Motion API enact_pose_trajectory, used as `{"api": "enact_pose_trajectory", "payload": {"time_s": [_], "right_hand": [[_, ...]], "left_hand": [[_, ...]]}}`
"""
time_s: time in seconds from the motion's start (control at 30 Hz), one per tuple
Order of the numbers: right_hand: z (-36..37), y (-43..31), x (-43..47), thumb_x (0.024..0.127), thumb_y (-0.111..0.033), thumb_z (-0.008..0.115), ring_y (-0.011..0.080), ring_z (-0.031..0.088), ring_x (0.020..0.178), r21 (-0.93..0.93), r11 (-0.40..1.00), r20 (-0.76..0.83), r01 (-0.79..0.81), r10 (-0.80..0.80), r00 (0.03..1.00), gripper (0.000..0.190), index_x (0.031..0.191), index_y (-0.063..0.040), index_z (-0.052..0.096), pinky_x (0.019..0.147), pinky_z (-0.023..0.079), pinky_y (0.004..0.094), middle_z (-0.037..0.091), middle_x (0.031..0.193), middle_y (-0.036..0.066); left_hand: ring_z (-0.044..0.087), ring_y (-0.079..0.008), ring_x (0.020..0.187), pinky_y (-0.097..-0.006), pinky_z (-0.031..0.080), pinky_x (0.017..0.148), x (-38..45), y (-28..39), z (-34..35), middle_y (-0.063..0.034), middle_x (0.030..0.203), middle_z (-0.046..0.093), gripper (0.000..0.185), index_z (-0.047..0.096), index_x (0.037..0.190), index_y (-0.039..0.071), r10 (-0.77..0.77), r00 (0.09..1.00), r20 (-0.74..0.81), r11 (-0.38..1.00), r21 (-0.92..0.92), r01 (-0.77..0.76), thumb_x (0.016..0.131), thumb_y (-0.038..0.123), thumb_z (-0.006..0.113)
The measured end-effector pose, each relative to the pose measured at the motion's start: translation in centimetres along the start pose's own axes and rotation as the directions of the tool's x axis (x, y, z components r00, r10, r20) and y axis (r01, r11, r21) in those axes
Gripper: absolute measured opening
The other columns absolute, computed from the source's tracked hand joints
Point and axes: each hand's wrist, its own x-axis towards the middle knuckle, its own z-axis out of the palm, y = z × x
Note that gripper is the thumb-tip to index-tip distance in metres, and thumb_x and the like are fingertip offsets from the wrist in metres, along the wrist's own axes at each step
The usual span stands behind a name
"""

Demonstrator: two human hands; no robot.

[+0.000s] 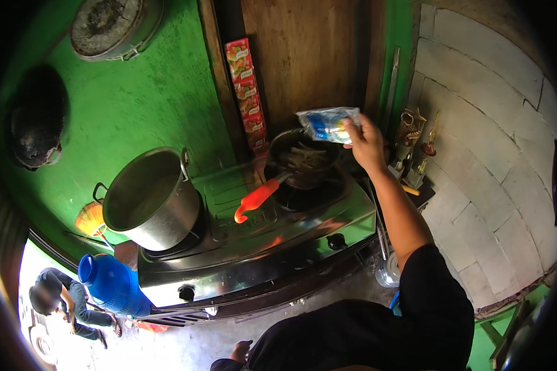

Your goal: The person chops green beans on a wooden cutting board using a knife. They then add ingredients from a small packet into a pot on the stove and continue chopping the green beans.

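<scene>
My right hand (368, 143) grips a clear and blue plastic packet (327, 124), held above the far edge of a frying pan (301, 139). Pale strips of food (306, 156) lie in the pan, too dim to name exactly. The pan rests on the right burner of a metal two-burner gas stove (260, 250). Its orange-red handle (257, 200) points towards the front left. On the left burner stands a large, uncovered metal stockpot (153, 199), its inside dark. My left hand is out of view.
A strip of red sachets (244, 88) hangs behind the stove. Trophies (411, 143) stand to the right. A blue plastic water jug (113, 285) and a broom (92, 220) are at the left. Beyond the jug, a person (69, 301) sits low. Blackened pans (37, 118) hang on the green wall.
</scene>
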Motion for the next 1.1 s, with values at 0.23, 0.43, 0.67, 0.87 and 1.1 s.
{"api": "enact_pose_trajectory", "payload": {"time_s": [0.23, 0.43, 0.67, 0.87, 1.1], "right_hand": [[1.9, 2.1, 1.5, 0.089, -0.025, 0.058, 0.0063, 0.055, 0.061, -0.111, 0.994, 0.110, -0.006, 0.019, 0.994, 0.022, 0.092, -0.003, 0.060, 0.049, 0.048, 0.0230, 0.060, 0.073, 0.002], [3.0, 3.5, 3.1, 0.090, -0.021, 0.057, 0.0069, 0.057, 0.060, -0.012, 1.000, 0.078, 0.002, -0.001, 0.997, 0.020, 0.093, -0.001, 0.059, 0.048, 0.047, 0.0227, 0.062, 0.073, 0.004], [3.4, 3.4, 3.8, 0.091, -0.023, 0.058, 0.0069, 0.057, 0.060, -0.008, 0.999, 0.084, 0.033, -0.032, 0.996, 0.023, 0.096, -0.001, 0.059, 0.049, 0.048, 0.0241, 0.062, 0.073, 0.003], [2.8, 3.0, 2.4, 0.091, -0.021, 0.058, 0.0051, 0.056, 0.060, 0.018, 1.000, 0.160, -0.022, 0.019, 0.987, 0.019, 0.094, -0.003, 0.060, 0.048, 0.047, 0.0217, 0.061, 0.072, 0.001], [-0.1, 2.9, 0.7, 0.091, -0.022, 0.058, 0.0038, 0.057, 0.062, 0.016, 1.000, 0.137, -0.005, 0.003, 0.991, 0.018, 0.090, -0.004, 0.060, 0.049, 0.046, 0.0205, 0.061, 0.072, 0.002]], "left_hand": [[0.061, -0.0342, 0.090, -0.0439, 0.049, 0.076, 3.7, -0.3, 0.9, -0.0176, 0.090, 0.065, 0.045, 0.064, 0.099, 0.009, 0.136, 0.988, 0.076, 0.989, 0.050, -0.140, 0.076, 0.048, 0.058], [0.060, -0.0360, 0.091, -0.0436, 0.048, 0.077, 5.2, -0.6, 1.3, -0.0189, 0.092, 0.064, 0.044, 0.063, 0.099, 0.009, 0.178, 0.980, 0.091, 0.979, 0.087, -0.186, 0.075, 0.046, 0.059], [0.060, -0.0380, 0.091, -0.0432, 0.048, 0.077, 6.3, -1.5, 1.9, -0.0204, 0.093, 0.064, 0.042, 0.062, 0.098, 0.009, 0.230, 0.972, 0.047, 0.966, 0.111, -0.234, 0.073, 0.043, 0.060], [0.059, -0.0391, 0.093, -0.0441, 0.047, 0.080, 3.7, 3.0, -1.1, -0.0211, 0.096, 0.063, 0.043, 0.061, 0.097, 0.010, 0.252, 0.966, -0.053, 0.968, 0.006, -0.253, 0.076, 0.047, 0.054], [0.059, -0.0381, 0.094, -0.0433, 0.048, 0.081, 5.1, 0.4, 0.6, -0.0206, 0.097, 0.063, 0.043, 0.060, 0.100, 0.009, 0.205, 0.977, 0.062, 0.971, 0.112, -0.210, 0.077, 0.045, 0.053]]}}
